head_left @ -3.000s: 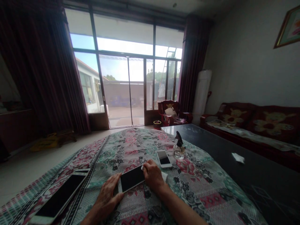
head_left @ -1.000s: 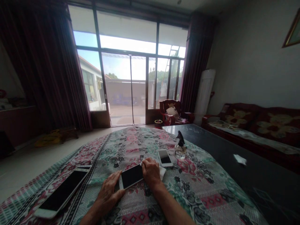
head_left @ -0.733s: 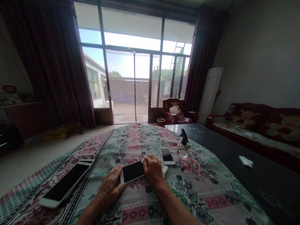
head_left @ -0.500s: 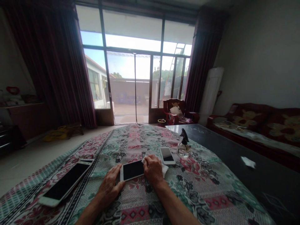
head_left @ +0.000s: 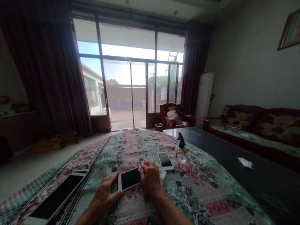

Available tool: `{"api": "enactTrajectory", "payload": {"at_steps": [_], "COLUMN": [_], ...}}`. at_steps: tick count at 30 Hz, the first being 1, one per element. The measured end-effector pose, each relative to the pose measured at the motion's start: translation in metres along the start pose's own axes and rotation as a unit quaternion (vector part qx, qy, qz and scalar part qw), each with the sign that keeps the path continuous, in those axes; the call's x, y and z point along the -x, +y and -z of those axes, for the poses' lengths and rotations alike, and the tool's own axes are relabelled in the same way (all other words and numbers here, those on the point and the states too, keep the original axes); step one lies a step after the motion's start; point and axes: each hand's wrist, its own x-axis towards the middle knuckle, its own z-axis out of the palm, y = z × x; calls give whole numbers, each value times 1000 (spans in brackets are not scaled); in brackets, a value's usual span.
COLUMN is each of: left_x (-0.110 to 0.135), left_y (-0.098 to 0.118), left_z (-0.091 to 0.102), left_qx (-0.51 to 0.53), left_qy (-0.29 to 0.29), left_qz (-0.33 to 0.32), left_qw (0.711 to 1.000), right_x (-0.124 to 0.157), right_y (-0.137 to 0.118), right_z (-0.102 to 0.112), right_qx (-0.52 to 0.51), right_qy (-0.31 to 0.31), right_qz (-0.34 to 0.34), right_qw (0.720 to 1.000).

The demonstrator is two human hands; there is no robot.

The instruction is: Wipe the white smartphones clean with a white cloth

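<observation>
A white phone with a dark screen (head_left: 130, 179) lies sideways on the flowered cloth, between my hands. My left hand (head_left: 106, 191) rests at its left end, thumb and fingers spread apart along the edge. Over the right end, my right hand (head_left: 151, 177) is closed around a white tissue (head_left: 162, 175), pressing it to the phone; that end is covered by the hand. Just beyond the right hand lies a smaller white phone (head_left: 166, 161). Behind it stands a clear spray bottle (head_left: 181, 153) with a black trigger head.
At the left lie a large white tablet-like device (head_left: 55, 198) and another device partly beneath its far end. The flowered cloth (head_left: 131, 150) covers the table. To the right, a dark glossy table (head_left: 225, 165) bears a crumpled white tissue (head_left: 245, 162). A red armchair (head_left: 171, 114) stands farther back.
The camera view has tilted up and turned slightly right, so everything sits lower and a little left. Both hands stay at the phone, the right one still on the tissue.
</observation>
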Motion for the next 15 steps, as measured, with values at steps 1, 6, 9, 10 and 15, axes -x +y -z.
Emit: {"api": "enactTrajectory", "payload": {"at_steps": [1, 6, 9, 10, 15], "left_x": [0, -3, -3, -3, -2], "left_y": [0, -1, -3, -4, -7], "left_z": [0, -1, -3, -4, -5], "left_qx": [1, 6, 9, 11, 26], "left_qy": [-1, 8, 5, 8, 19], "left_qz": [3, 7, 10, 10, -5], "left_qw": [1000, 1000, 1000, 1000, 999], "right_x": [0, 1, 4, 5, 7], "right_y": [-2, -14, -23, -25, -29], "right_z": [0, -3, -6, -7, -7], "right_qx": [0, -3, -18, -27, -53], "right_qy": [-5, -35, -55, -59, -52], "right_qz": [5, 43, 78, 93, 112], "right_qw": [1000, 998, 995, 994, 991]}}
